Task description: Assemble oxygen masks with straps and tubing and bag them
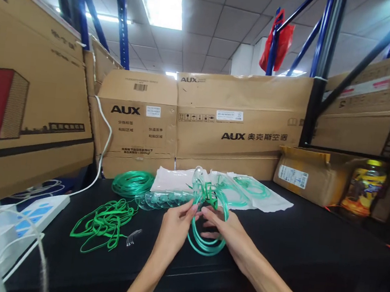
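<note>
My left hand (177,223) is closed on the left side of a coil of clear green tubing (207,248), held up over the black table. My right hand (224,230) grips the coil's right side, its fingers partly inside the loop. A clear plastic mask (198,176) stands at the top of the coil, and a green elastic strap (210,195) is bunched across it. Behind the hands lies a row of clear mask shells (166,201). To the left are a tangle of green elastic cord (108,223) and several thin metal strips (132,237).
A larger green tubing coil (132,183) lies at the back left. White bags (262,200) with green tubing sit behind the hands. A power strip (43,216) with cables is at left. Cardboard boxes (239,123) wall the back; a drink bottle (364,188) stands at right.
</note>
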Demonstrator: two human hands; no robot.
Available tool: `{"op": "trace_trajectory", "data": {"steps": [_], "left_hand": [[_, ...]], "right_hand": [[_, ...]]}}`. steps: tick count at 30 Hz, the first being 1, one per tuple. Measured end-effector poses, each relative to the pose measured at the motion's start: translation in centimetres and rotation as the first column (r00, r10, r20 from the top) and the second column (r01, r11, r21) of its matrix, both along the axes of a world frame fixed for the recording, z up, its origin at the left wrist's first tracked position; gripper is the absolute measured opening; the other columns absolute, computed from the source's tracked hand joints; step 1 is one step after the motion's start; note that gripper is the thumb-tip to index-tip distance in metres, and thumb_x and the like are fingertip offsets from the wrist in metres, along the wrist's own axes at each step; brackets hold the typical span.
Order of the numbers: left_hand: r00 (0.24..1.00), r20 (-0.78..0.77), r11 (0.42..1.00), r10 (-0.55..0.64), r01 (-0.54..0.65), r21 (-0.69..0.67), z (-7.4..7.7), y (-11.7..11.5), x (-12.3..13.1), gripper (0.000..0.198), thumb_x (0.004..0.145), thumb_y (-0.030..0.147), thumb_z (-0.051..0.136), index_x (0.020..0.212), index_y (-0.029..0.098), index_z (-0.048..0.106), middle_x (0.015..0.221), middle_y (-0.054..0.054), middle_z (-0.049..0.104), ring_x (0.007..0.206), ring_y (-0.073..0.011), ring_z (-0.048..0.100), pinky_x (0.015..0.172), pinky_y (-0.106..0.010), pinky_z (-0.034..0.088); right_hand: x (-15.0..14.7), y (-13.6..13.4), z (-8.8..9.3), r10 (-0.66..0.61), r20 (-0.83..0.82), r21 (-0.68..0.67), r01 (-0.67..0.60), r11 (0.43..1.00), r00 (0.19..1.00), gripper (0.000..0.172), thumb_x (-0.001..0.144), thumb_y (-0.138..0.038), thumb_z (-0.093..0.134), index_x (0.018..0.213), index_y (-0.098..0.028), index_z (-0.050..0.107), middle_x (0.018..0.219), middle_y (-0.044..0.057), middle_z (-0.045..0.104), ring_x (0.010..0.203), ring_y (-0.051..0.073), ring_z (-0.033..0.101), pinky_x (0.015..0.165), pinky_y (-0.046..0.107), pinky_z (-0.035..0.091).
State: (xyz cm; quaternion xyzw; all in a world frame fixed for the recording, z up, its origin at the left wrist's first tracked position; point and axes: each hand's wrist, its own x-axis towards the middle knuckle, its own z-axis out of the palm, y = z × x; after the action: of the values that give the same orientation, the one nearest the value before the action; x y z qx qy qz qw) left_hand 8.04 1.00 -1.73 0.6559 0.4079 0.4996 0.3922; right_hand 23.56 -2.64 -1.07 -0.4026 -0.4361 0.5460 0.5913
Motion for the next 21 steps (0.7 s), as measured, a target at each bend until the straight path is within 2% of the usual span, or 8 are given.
{"op": "trace_trajectory", "data": {"steps": [2,3,6,8,12,16,19,21], "left_hand": [[0.956,-0.282,0.987,0.083,-0.04,0.156,0.6,-0.4,0.2,0.039,0.099,0.038,0.053,0.128,0.018,0.071,0.121,-0.01,0.074,0.113,-0.0306,0.069,0.095,-0.038,0.055],[0.897,-0.416,0.968,0.148,-0.044,0.249,0.9,-0.6,0.5,0.038,0.101,0.037,0.049,0.126,0.019,0.072,0.116,-0.01,0.076,0.109,-0.0303,0.07,0.091,-0.037,0.055],[0.67,-0.678,0.878,0.301,0.083,0.472,1.8,-0.7,2.1,0.036,0.101,0.02,0.041,0.118,0.019,0.074,0.113,-0.011,0.075,0.103,-0.0276,0.068,0.094,-0.038,0.051],[0.582,-0.742,0.835,0.331,0.186,0.518,2.0,-0.5,3.7,0.036,0.095,0.01,0.044,0.116,0.014,0.072,0.122,-0.014,0.071,0.113,-0.0309,0.062,0.102,-0.045,0.045],[0.531,-0.795,0.807,0.293,0.308,0.503,2.1,-0.6,6.3,0.041,0.085,0.008,0.052,0.123,0.001,0.066,0.131,-0.024,0.063,0.13,-0.0411,0.049,0.11,-0.056,0.037],[0.545,-0.814,0.752,0.201,0.447,0.485,3.6,-0.8,6.3,0.047,0.088,0.006,0.045,0.132,0.006,0.064,0.142,-0.017,0.06,0.133,-0.0289,0.052,0.114,-0.039,0.039],[0.615,-0.764,0.801,0.195,0.35,0.486,5.5,0.8,5.6,0.045,0.096,0.012,0.04,0.133,0.018,0.065,0.141,-0.008,0.062,0.131,-0.0229,0.056,0.112,-0.032,0.04],[0.579,-0.763,0.868,0.286,0.18,0.462,6.7,3.1,5.5,0.042,0.103,0.022,0.036,0.133,0.018,0.065,0.135,-0.011,0.066,0.13,-0.0248,0.058,0.111,-0.034,0.041]], "right_hand": [[0.2,0.2,-0.1,0.063,-0.1,-0.029,-0.066,0.997,0.993,0.044,0.074,-0.041,0.087,0.105,-0.014,0.073,0.094,0.008,0.074,0.082,0.018,0.071,0.071,0.027,0.061],[0.3,0.4,-0.2,0.091,-0.154,-0.043,-0.099,0.994,0.984,0.043,0.075,-0.04,0.086,0.107,-0.014,0.072,0.096,0.007,0.074,0.083,0.019,0.072,0.075,0.029,0.061],[0.7,1.1,-0.5,0.137,-0.314,-0.083,-0.171,0.982,0.939,0.035,0.078,-0.037,0.083,0.104,-0.016,0.071,0.091,0.005,0.073,0.076,0.017,0.073,0.073,0.028,0.06],[1.2,1.8,-0.7,0.143,-0.398,-0.105,-0.2,0.974,0.906,0.028,0.082,-0.034,0.079,0.101,-0.016,0.07,0.083,0.003,0.072,0.068,0.015,0.071,0.066,0.025,0.058],[2.6,2.9,-0.9,0.104,-0.489,-0.129,-0.19,0.973,0.866,0.016,0.09,-0.03,0.069,0.097,-0.015,0.069,0.071,0.001,0.069,0.057,0.014,0.067,0.057,0.024,0.056],[4.2,3.7,-0.9,0.005,-0.523,-0.141,-0.093,0.986,0.852,0.011,0.091,-0.027,0.068,0.091,-0.016,0.066,0.067,-0.001,0.067,0.055,0.012,0.065,0.054,0.021,0.054],[4.9,4.0,-0.9,-0.046,-0.525,-0.126,-0.024,0.992,0.85,0.01,0.086,-0.019,0.073,0.089,-0.018,0.064,0.07,-0.001,0.067,0.058,0.012,0.066,0.057,0.021,0.056],[5.0,4.1,-0.9,-0.055,-0.513,-0.106,0.0,0.994,0.857,0.011,0.085,-0.019,0.074,0.089,-0.017,0.064,0.07,-0.001,0.066,0.061,0.013,0.066,0.062,0.024,0.059]]}}
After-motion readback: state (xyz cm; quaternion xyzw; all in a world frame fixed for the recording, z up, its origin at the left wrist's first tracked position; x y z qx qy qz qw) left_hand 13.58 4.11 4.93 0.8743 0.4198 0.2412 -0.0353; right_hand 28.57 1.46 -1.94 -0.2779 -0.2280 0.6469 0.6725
